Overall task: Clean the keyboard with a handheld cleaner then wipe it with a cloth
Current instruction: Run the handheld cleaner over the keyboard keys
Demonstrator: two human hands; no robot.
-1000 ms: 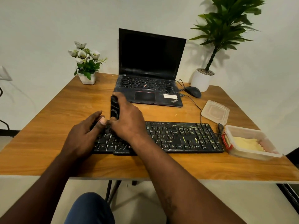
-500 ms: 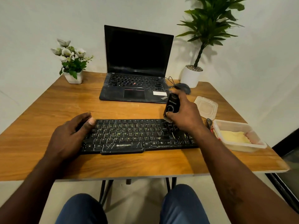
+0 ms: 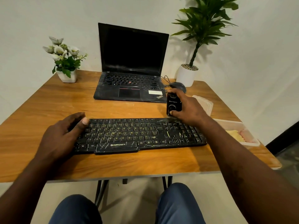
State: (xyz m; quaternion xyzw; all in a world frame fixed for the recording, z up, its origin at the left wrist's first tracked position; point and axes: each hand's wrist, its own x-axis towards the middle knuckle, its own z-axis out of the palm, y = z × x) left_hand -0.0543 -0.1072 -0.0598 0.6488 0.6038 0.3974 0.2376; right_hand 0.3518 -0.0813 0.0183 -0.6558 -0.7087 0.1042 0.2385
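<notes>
Carried rightward along the keys from the left end: handheld cleaner [image 3: 174,105], upright at the back-right edge of the keyboard [image 3: 139,135], gripped by the right hand [image 3: 189,109] with the thumb on its front. Left hand [image 3: 63,135] released, fingers relaxed, resting on the keyboard's left end on the tabletop [image 3: 48,102]. Best done by keeping the nozzle low on the keys, working row by row toward the front edge, slowly, and pressing down at the left to stop sliding. Wiping not yet begun.
</notes>
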